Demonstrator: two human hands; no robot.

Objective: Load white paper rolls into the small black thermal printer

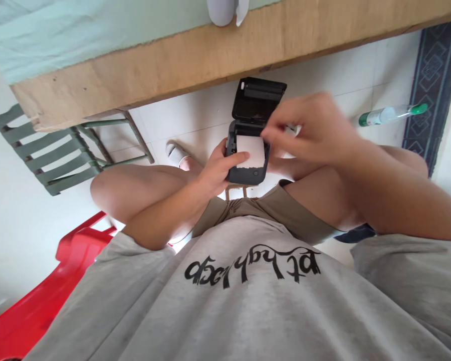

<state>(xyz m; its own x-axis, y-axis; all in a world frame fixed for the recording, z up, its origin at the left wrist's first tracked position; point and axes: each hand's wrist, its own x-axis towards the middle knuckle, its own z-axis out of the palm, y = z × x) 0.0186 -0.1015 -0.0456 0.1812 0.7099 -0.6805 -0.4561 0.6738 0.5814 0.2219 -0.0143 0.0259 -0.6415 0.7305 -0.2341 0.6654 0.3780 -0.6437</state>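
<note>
A small black portable printer [244,176] sits in my left hand [225,163], its hinged lid [258,100] raised toward the table. My left thumb presses on the white paper [251,150] in the open compartment, while the fingers wrap round the printer's left side. The paper's near edge looks ragged and lies over the front of the body. My right hand [304,125] is at the printer's right side, by the lid hinge. Its fingers are bent and smeared by motion, with the tips close to the paper's upper right corner; whether they hold anything is unclear.
Ahead is a wooden table [146,75] with a pale green cloth [97,25] and a whitish object [221,11] at its edge. A green slatted chair [48,155] stands left, a red plastic chair [60,286] nearer. A clear bottle [393,115] lies on the floor right.
</note>
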